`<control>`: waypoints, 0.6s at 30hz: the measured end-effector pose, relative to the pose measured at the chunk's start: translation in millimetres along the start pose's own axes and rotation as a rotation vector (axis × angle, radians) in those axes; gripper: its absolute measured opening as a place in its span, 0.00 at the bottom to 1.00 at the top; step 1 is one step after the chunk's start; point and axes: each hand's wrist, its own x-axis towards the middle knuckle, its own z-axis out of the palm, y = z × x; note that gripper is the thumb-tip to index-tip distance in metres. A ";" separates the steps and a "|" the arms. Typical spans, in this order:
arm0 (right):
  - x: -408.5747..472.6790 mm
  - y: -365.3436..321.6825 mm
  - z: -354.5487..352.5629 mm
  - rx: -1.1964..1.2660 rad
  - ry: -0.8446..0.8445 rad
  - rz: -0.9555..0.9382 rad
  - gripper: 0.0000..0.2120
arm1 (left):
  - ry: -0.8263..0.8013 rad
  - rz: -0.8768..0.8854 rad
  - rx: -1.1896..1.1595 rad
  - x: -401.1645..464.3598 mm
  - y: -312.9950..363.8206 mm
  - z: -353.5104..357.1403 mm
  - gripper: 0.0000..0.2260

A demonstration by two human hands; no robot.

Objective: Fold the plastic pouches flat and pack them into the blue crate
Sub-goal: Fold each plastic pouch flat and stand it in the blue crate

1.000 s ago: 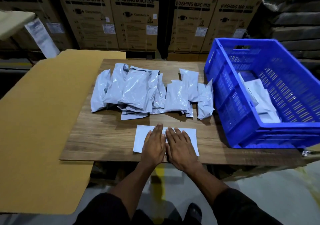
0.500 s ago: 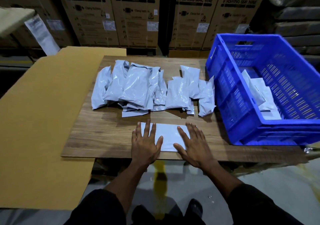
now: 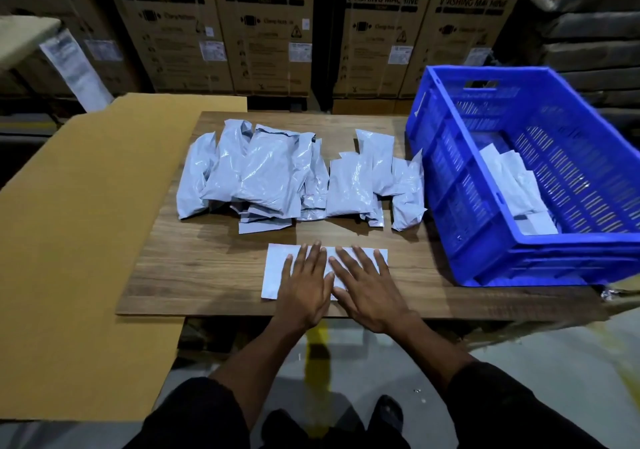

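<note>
Both hands lie spread and palm-down on a flat pouch at the worktop's near edge, left hand beside right hand; unfolded pouches heap behind; the blue crate at right holds folded ones.

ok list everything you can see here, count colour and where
flat pouch: one, white, near table edge, under both hands
pouch pile: count unclear, grey-white, mid table, behind the flat pouch
crate: one, blue, right end of table
packed pouches: a few, white, inside the crate
table: one, wood brown, centre
cardboard sheet: one, tan, left of table, partly under it
boxes: several, brown, printed washing machine, stacked behind the table
left hand: flat, palm down on the flat pouch
right hand: flat, palm down on the flat pouch, beside the left
</note>
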 end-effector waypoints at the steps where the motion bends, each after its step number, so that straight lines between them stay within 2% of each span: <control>1: -0.8 5.0 1.0 0.008 -0.011 0.009 0.30 | 0.012 0.006 0.030 -3.8 -5.3 0.4 0.27; 4: -10.1 19.8 3.5 0.040 -0.038 0.054 0.33 | 0.052 0.005 0.073 -10.8 -21.6 -2.5 0.25; 9: -17.6 34.4 -1.2 0.030 -0.077 0.019 0.39 | 0.004 -0.045 0.098 -10.5 -22.7 -7.7 0.27; 11: -22.2 33.9 -5.6 0.004 -0.006 -0.026 0.39 | -0.030 -0.073 0.101 -8.8 -26.3 -6.6 0.27; 13: -25.5 30.5 -9.4 -0.017 0.108 -0.106 0.32 | -0.077 -0.086 0.099 -3.5 -32.8 -6.5 0.28; 15: -25.1 27.1 -7.6 -0.036 0.197 -0.171 0.20 | -0.137 -0.085 0.096 0.6 -38.9 -7.9 0.29; 18: -18.8 22.5 -4.1 -0.024 0.273 -0.177 0.09 | -0.188 -0.081 0.071 3.2 -43.2 -9.9 0.33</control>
